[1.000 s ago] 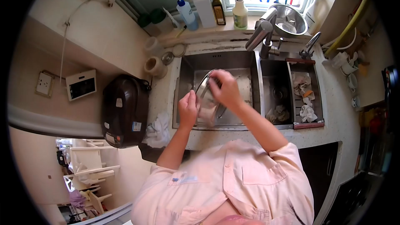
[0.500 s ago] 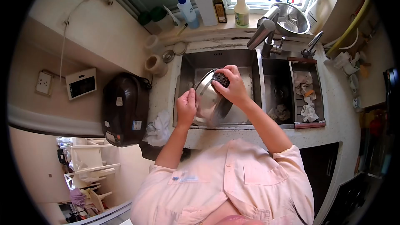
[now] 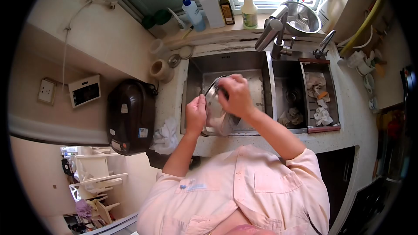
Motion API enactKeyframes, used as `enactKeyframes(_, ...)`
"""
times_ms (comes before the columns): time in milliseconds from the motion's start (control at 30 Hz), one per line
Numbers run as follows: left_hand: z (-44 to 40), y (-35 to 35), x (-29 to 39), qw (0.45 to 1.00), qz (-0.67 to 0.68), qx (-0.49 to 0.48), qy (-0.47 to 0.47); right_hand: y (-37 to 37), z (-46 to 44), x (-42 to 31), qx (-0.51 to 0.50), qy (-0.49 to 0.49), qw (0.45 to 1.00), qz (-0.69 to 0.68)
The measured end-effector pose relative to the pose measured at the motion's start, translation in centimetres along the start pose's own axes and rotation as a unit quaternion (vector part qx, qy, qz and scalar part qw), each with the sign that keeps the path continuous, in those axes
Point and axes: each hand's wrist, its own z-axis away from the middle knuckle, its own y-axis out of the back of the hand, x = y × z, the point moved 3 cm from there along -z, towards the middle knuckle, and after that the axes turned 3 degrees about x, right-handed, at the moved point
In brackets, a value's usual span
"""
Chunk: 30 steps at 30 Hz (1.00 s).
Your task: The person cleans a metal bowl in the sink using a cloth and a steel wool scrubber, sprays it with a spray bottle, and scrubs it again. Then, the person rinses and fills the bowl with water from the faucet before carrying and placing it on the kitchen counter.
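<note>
Over the large basin of a steel sink (image 3: 196, 72), a shiny round metal bowl or lid (image 3: 213, 115) is held tilted. My left hand (image 3: 196, 114) is closed on its left edge, thumb pointing up. Against the upper part of the metal, my right hand (image 3: 237, 95) is closed around a dark steel wool scrubber (image 3: 223, 89), mostly hidden by the fingers. The lower edge of the metal piece is blurred.
A faucet (image 3: 270, 35) overhangs the sink. The narrower basin (image 3: 289, 76) and a rack tray (image 3: 324, 127) with crumpled scraps lie right. A dark rice cooker (image 3: 130, 117) and white cloth (image 3: 165, 137) stand left. Bottles, including a spray bottle (image 3: 249, 13), line the sill.
My right hand has shifted slightly left and downward over the metal piece, turning so that the scrubber is now mostly covered. My left hand keeps its grip on the edge.
</note>
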Motion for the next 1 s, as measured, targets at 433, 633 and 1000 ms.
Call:
enactKeyframes(433,-0.4,0.5,0.9,0.998,-0.026,0.007,-0.049,-0.4,1.5,-4.2,0.025,0.091,0.994,-0.063)
enactKeyframes(633,0.5,0.4,2.0,0.999,-0.030,-0.003,-0.042,-0.7,0.0,0.7,0.064,-0.043,0.996,-0.047)
enactKeyframes(1000,-0.2,1.1,0.5,1.000,0.017,-0.006,-0.021,-0.4,-0.1,-1.8,0.040,0.003,0.999,-0.009)
